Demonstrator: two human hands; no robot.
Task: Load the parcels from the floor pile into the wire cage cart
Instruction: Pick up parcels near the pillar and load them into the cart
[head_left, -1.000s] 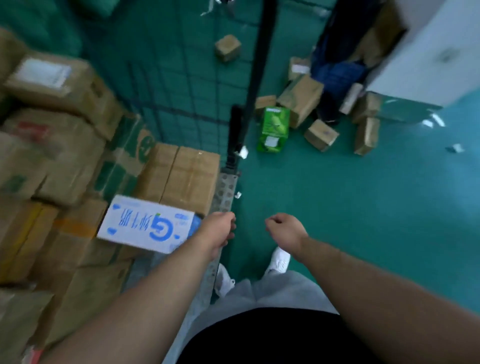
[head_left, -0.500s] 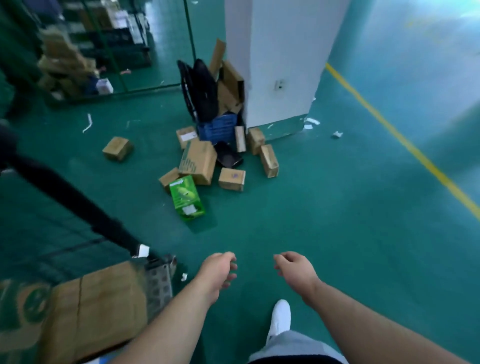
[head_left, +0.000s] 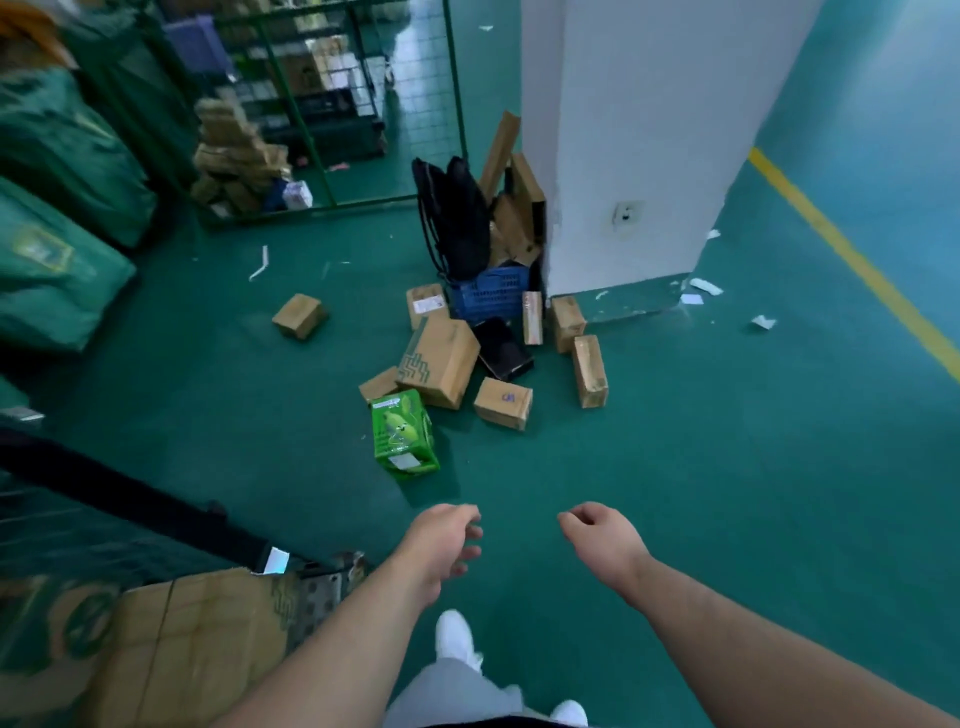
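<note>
Far to the left of the white pillar (head_left: 623, 156), green sacks (head_left: 57, 218) lie stacked along the frame's edge. Below them, well to the pillar's left and nearest the camera, stands a corner of the wire cage cart (head_left: 130, 493), with its dark top rail running diagonally. A brown cardboard box (head_left: 197, 639) sits inside it against the perforated corner post.

A lone small box (head_left: 300, 315) lies on the green floor, well left of the pillar and apart from the rest. The floor pile (head_left: 441, 361) gathers at the pillar's left foot. A bright green carton (head_left: 404, 434) stands at its near edge, touching a large brown box with green print. A small brown box (head_left: 503, 403) lies just to the right of that large box. Behind them a blue crate (head_left: 491, 296) stands against the pillar's base with a black bag (head_left: 457, 218) and flattened cardboard leaning above it. A long narrow box (head_left: 590, 370) lies in front of the pillar's near corner.

The left hand (head_left: 441, 540) hangs over bare floor nearer the camera than the pile, empty, fingers loosely curled and slightly apart. The right hand (head_left: 602, 535) is level with it, nearly below the pillar's front face, also empty with fingers loosely curled. Neither touches a parcel.

To the right of the pillar, a yellow line (head_left: 852, 260) runs across the floor among paper scraps.
</note>
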